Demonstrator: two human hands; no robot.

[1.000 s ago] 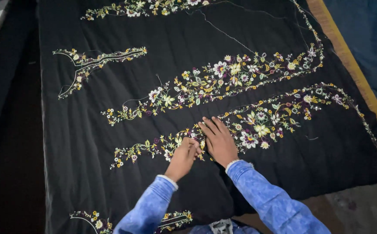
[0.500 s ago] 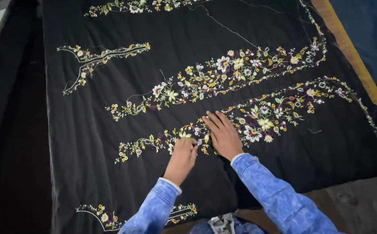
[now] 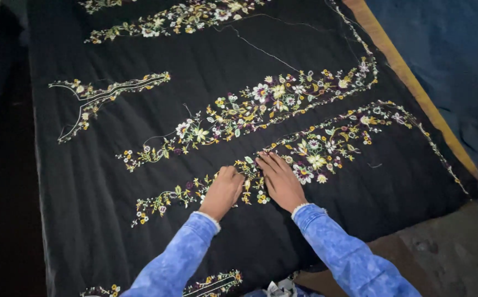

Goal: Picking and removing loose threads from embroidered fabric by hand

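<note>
Since a second ago both hands have barely shifted; only my view has slid. From the head view, my left hand (image 3: 223,190) is curled, knuckles down on the flower band (image 3: 283,159), gripping nothing I can see. My right hand (image 3: 280,180) lies flat, fingers (image 3: 267,164) spread on it. That band runs lower-left to upper-right across the black cloth (image 3: 112,181); no containers.

Left hand (image 3: 223,190) curled knuckles-down, right hand (image 3: 281,180) flat, side by side
</note>
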